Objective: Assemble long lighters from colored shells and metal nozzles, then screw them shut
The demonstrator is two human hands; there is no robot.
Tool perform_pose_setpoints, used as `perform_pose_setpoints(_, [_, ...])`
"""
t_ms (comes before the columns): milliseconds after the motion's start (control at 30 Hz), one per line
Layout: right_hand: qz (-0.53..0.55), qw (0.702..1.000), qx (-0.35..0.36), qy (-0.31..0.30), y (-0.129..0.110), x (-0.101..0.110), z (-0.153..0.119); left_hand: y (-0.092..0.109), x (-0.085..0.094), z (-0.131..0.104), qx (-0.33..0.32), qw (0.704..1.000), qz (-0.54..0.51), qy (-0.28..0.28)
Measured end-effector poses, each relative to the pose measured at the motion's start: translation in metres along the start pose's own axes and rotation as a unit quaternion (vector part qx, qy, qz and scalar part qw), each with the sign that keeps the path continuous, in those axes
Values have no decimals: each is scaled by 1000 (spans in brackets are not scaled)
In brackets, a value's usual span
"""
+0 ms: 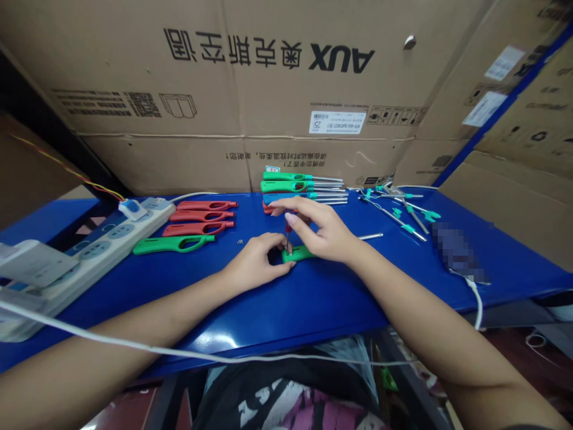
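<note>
The person's left hand [255, 260] rests on the blue bench [313, 298], its fingers curled down onto the near end of a green lighter handle [296, 254] lying flat at the bench's middle. The right hand [324, 236] covers the handle's other end, fingers closed in a pinch around a thin red-topped screwdriver [287, 236] standing upright on the handle. The handle looks like a light, stiff plastic shell, smooth enough to skate on the glossy bench, so pressing it down at both ends seems the sound hold. To the left lie three red handles [203, 216] and a green one [172, 243]; finished long-nosed lighters [298, 186] are stacked behind, loose metal tubes [400, 212] to the right
</note>
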State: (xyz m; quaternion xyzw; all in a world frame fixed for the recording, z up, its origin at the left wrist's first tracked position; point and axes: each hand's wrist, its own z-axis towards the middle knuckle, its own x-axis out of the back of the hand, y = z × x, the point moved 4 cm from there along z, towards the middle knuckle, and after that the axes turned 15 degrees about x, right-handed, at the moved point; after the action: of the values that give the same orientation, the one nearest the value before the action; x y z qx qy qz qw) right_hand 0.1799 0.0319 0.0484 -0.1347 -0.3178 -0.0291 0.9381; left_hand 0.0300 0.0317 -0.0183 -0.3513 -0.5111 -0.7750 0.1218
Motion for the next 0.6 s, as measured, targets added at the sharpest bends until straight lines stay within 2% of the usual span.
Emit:
perform_pose_setpoints(100, [47,998,-34,-2,2,-2,0,0,0,0,2,1000,-2,-3])
perform_pose_setpoints(200, [-48,999,5,26,2,1,-1,-1,0,0,5,1000,2,3])
perform_pose_setpoints(267, [-94,995,38,23,1,2,-2,-2,-1,0,8,1000,5,4])
perform_pose_setpoints(333, [-77,996,35,17,0,1,-2,-1,-1,0,11,1000,6,3])
perform_pose_setpoints(467, [35,998,-31,52,3,2,-1,1,0,0,9,1000,7,1])
perform_pose_setpoints(533, [19,997,-25,74,4,5,0,1,1,0,9,1000,9,0])
perform_pose_setpoints(600, [-45,994,11,94,2,9,0,1,0,0,9,1000,10,-1])
